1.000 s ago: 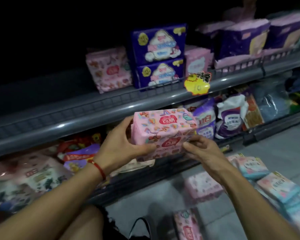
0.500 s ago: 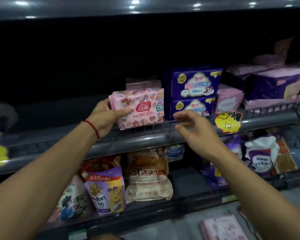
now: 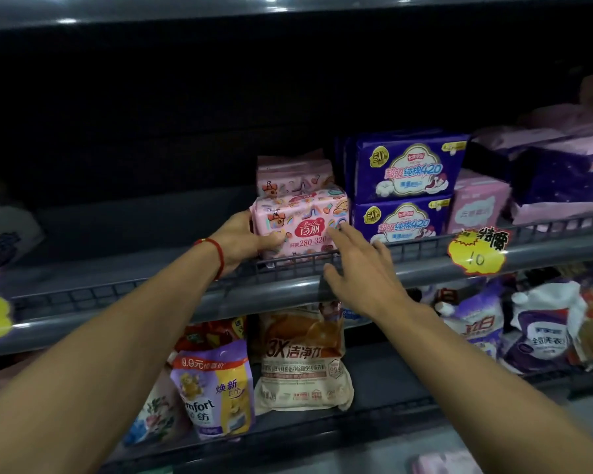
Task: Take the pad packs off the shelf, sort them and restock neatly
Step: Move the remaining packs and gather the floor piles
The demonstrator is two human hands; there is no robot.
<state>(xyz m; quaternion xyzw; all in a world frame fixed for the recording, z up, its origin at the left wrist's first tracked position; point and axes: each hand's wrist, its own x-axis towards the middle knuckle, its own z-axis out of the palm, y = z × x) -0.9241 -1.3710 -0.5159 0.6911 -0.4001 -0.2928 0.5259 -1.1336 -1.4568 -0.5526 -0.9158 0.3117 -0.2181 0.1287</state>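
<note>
A pink patterned pad pack point(image 3: 305, 224) stands on the middle shelf point(image 3: 124, 295) behind its wire rail, in front of another pink pack point(image 3: 293, 177) of the same kind. My left hand point(image 3: 242, 239) grips the front pack's left end, thumb on its face. My right hand point(image 3: 360, 265) hovers with fingers spread in front of the pack's right side, fingertips at or just off its face. Two dark blue pad packs point(image 3: 406, 165) are stacked directly to the right.
Right of the blue packs stand a pale pink pack point(image 3: 478, 203) and purple packs point(image 3: 562, 176). A yellow price tag point(image 3: 476, 251) hangs on the rail. The shelf's left part is dark and bare. Detergent pouches point(image 3: 302, 357) fill the shelf below.
The pink pack went from held in both hands low down up onto the shelf, then slid right against the blue packs. My right hand let go and now hovers by it.
</note>
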